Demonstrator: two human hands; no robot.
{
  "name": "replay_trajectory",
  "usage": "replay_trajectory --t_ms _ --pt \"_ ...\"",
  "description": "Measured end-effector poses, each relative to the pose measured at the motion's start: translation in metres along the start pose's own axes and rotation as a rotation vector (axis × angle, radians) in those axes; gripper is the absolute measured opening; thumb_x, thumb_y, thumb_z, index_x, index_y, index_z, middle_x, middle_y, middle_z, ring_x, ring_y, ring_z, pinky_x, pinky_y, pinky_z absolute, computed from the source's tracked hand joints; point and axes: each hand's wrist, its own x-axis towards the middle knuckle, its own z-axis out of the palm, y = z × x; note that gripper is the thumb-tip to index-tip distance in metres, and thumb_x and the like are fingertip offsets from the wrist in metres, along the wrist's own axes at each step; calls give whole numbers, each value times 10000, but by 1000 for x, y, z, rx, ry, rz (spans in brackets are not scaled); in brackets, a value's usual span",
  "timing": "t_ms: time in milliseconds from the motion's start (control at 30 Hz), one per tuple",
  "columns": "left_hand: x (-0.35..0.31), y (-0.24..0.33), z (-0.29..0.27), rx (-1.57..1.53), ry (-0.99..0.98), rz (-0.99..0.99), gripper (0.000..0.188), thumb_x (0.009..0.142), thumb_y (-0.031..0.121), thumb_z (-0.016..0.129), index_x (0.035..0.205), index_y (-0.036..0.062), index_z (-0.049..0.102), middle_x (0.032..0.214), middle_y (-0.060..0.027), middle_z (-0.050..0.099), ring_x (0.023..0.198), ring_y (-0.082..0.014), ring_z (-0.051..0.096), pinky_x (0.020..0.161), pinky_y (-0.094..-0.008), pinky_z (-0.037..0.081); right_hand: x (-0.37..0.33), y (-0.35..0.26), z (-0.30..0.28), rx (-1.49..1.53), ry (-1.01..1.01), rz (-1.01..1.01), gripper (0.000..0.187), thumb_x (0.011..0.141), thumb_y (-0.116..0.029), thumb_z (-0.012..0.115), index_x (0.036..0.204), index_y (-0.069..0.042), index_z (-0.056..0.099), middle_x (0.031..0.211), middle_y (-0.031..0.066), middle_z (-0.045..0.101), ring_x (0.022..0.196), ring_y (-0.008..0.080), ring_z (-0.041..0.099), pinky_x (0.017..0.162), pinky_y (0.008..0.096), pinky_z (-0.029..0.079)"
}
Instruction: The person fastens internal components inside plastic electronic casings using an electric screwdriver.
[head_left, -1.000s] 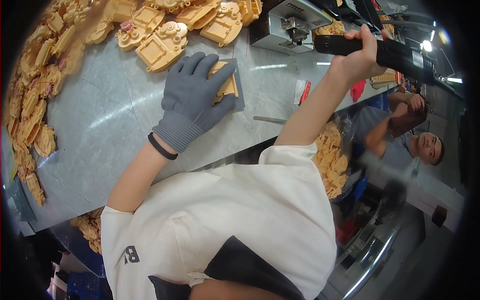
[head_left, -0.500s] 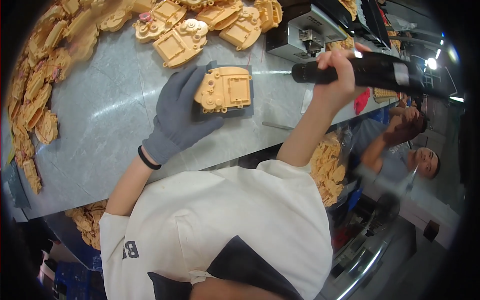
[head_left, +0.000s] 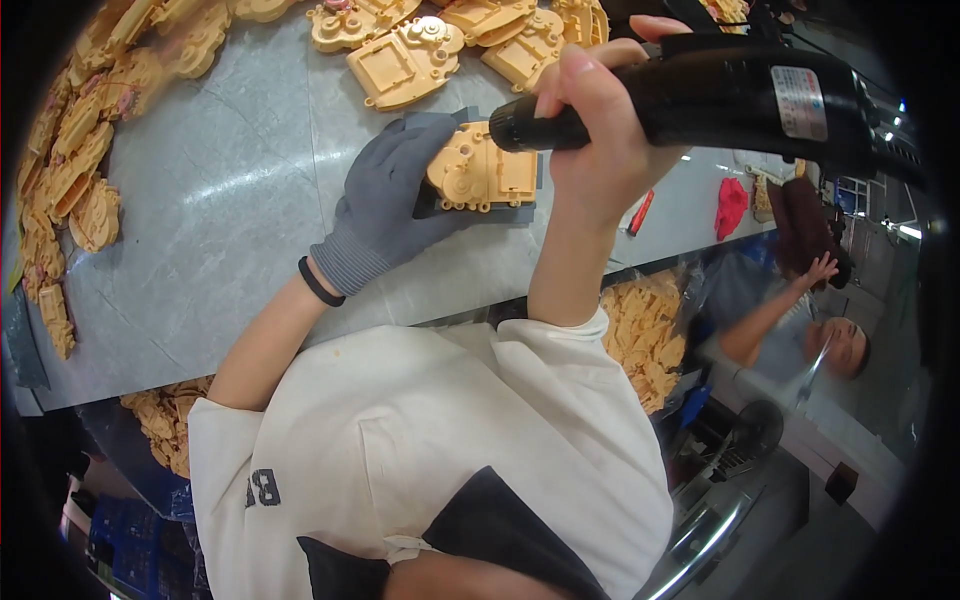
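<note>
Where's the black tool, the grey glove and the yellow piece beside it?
Black tool (head_left: 700, 92): head view, middle of its body.
Grey glove (head_left: 385, 190): head view, on its back.
Yellow piece (head_left: 481, 178): head view, its upper face.

Housing (head_left: 456, 184): on slab (head_left: 520, 214), slab on desk (head_left: 230, 210)
Left hand (head_left: 390, 190): on housing's left side
Right hand (head_left: 610, 120): around driver (head_left: 715, 95), right of housing; driver nose over housing's far right part, contact unclear
Housing pile (head_left: 95, 180): along desk's left side
Loose housings (head_left: 405, 65): on desk, behind slab
Cloth (head_left: 731, 205): desk's right end, right of driver hand
Right parts heap (head_left: 645, 335): below desk's near edge
Left parts heap (head_left: 165, 415): likewise, left of torso (head_left: 420, 440)
Co-worker (head_left: 770, 310): right of right heap
</note>
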Motion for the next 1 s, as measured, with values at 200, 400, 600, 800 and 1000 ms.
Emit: replay_trajectory --t_ms 200,400,600,800,1000 --pt "2 -5 1 -4 -57 -8 745 611 284 806 1224 50 452 1188 -117 546 1037 -313 541 928 -430 421 2 12 0 -80 -24 119 367 711 53 564 1039 18 404 574 79 506 432 161 477 473 266 421" --pt "1 -4 0 -34 -42 25 740 625 298 793 1229 41 451 1190 -114 547 1053 -306 534 958 -434 400 0 8 -6 -179 -67 78 390 715 48 546 1075 11 400 601 84 511 449 175 483 504 303 446" --pt "3 5 -8 -49 -159 -72 837 601 280 810 1289 20 409 1247 -165 506 1174 -373 456 1015 -436 345 53 -28 -93 -176 324 -278 391 687 96 539 1059 19 445 587 91 517 418 163 481 478 311 471" --pt "6 4 -3 11 -178 -75 834 605 271 813 1293 27 407 1245 -158 511 1167 -354 468 1015 -434 347 92 13 -138 -451 465 -249 340 639 113 567 940 16 442 592 103 508 426 173 495 454 282 445" --pt "5 0 -3 35 -128 -70 824 613 272 812 1291 35 409 1231 -153 522 1157 -342 481 1004 -432 364 50 8 -121 -309 288 27 294 666 85 568 923 8 447 566 81 504 423 163 481 472 284 428"
